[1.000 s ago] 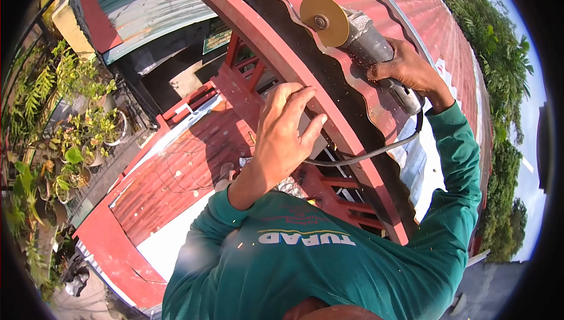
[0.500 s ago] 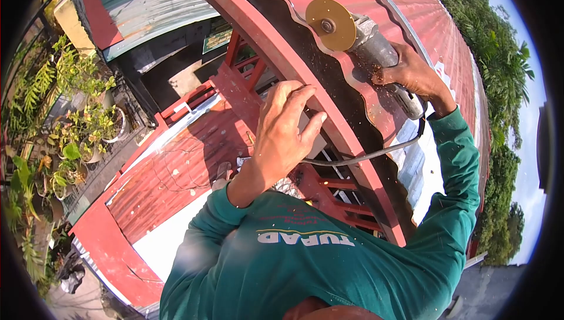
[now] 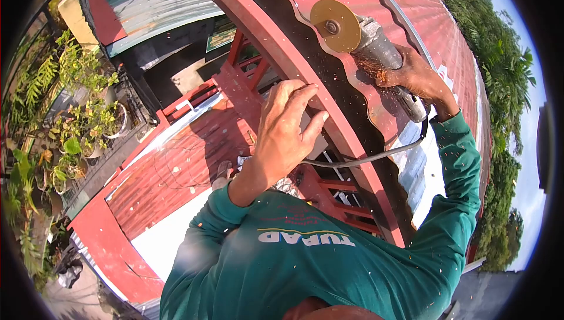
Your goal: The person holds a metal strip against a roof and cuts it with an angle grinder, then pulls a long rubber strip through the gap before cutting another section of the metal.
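My right hand is wrapped round the body of an angle grinder. A flat tan cutting disc faces up at the tool's front, over the wavy edge of a red corrugated roof sheet. Orange sparks spray beside my fingers, and bright specks hang in the air. The dark power cord runs from the grinder's rear across a red beam and passes below my left hand. That hand has its fingers spread, with the fingertips at the beam; the thumb points right.
A dark gap separates the beam from the roof sheet. Below lie a lower red corrugated roof and red metal framing. Potted plants stand far down at the left. Trees rise beyond the roof at the right.
The grinder and my right hand sit slightly further right and lower in view. The orange sparks by my right fingers are much denser. My left hand stays at the beam.
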A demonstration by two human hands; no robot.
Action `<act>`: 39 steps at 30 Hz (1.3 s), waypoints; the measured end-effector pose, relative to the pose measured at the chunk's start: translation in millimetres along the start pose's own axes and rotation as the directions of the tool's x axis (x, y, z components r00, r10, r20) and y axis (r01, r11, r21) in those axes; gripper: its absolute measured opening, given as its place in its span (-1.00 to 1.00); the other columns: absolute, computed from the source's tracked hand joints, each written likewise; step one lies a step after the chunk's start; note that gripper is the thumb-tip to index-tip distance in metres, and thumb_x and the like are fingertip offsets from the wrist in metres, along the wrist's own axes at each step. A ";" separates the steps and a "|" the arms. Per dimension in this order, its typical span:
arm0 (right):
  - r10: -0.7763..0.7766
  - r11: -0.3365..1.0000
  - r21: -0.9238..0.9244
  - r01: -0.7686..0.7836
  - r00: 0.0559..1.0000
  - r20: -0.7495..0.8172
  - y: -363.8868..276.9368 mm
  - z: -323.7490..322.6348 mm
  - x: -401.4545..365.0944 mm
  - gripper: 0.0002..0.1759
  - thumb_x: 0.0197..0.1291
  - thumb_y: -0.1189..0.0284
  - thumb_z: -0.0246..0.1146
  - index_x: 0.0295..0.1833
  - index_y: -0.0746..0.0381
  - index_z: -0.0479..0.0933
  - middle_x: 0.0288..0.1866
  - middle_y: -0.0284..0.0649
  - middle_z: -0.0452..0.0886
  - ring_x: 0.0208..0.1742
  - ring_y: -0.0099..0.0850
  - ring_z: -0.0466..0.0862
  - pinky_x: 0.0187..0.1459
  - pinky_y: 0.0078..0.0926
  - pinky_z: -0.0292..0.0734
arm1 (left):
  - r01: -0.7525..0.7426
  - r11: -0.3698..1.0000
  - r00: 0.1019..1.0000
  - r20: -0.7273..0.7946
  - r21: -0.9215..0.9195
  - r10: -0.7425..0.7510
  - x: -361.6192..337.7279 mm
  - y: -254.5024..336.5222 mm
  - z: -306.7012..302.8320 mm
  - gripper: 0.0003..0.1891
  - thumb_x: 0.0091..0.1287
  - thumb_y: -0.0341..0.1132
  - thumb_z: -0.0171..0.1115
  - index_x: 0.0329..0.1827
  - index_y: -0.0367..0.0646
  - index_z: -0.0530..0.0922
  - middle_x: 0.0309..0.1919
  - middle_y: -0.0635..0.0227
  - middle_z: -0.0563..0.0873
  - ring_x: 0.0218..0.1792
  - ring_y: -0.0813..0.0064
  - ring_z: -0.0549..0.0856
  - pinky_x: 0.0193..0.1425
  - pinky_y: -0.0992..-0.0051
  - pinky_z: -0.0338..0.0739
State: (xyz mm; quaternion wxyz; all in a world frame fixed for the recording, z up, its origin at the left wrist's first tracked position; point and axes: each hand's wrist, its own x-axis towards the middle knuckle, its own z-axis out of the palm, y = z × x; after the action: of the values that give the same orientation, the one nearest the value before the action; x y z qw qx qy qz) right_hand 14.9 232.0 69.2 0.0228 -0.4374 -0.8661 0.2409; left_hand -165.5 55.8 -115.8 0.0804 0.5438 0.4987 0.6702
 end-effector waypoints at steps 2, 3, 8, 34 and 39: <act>-0.007 1.000 0.027 0.006 1.000 0.013 1.5 -1.4 -1.3 -0.31 -0.06 0.27 0.56 0.19 0.40 0.63 -0.07 -0.19 0.76 -0.14 -0.45 0.73 0.01 -0.41 0.66 | -0.006 1.000 1.000 -0.009 0.001 0.006 -0.6 -1.2 0.7 -0.50 0.14 -0.51 0.56 0.17 -0.29 0.62 0.07 0.09 0.63 0.06 0.07 0.70 0.13 0.24 0.62; -0.012 0.999 0.051 0.010 1.000 0.022 0.6 -1.7 -1.6 -0.31 -0.08 0.28 0.56 0.19 0.40 0.63 -0.06 -0.19 0.76 -0.14 -0.44 0.73 0.01 -0.41 0.66 | -0.013 1.000 1.000 -0.017 -0.003 0.013 -0.8 -1.6 1.5 -0.51 0.14 -0.51 0.56 0.16 -0.29 0.62 0.06 0.09 0.63 0.06 0.08 0.70 0.13 0.24 0.62; 0.023 0.996 0.088 -0.024 1.000 0.009 -13.4 0.3 -10.4 -0.32 -0.09 0.33 0.54 0.19 0.40 0.63 -0.06 -0.18 0.76 -0.14 -0.43 0.73 0.02 -0.39 0.66 | -0.013 1.000 0.999 -0.030 0.005 0.013 0.2 -1.0 1.9 -0.53 0.14 -0.51 0.56 0.14 -0.30 0.62 0.05 0.09 0.63 0.05 0.08 0.70 0.11 0.23 0.62; 0.000 0.999 -0.039 -0.001 0.999 -0.037 -0.2 0.6 -13.5 -0.27 -0.13 0.23 0.54 0.19 0.38 0.65 -0.06 -0.12 0.78 -0.10 -0.37 0.75 0.09 -0.35 0.65 | -0.019 1.000 0.998 -0.052 0.013 0.020 -2.8 -4.1 6.8 -0.52 0.14 -0.50 0.56 0.16 -0.26 0.62 0.04 0.10 0.64 0.05 0.08 0.69 0.13 0.23 0.60; 0.013 0.998 0.066 -0.012 1.000 -0.014 -1.2 5.6 -13.7 -0.30 -0.14 0.24 0.52 0.17 0.39 0.65 -0.14 -0.13 0.77 -0.16 -0.35 0.74 0.02 -0.36 0.66 | -0.019 1.000 0.999 -0.048 -0.001 0.019 -1.8 -3.9 5.3 -0.52 0.14 -0.50 0.57 0.15 -0.26 0.62 0.04 0.10 0.63 0.05 0.07 0.69 0.13 0.23 0.60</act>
State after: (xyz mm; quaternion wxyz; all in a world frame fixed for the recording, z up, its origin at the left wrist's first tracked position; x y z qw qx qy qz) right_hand 21.0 218.6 67.1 0.0419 -0.4436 -0.8546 0.2666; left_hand -162.2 59.6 -120.4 0.0625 0.5320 0.4948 0.6843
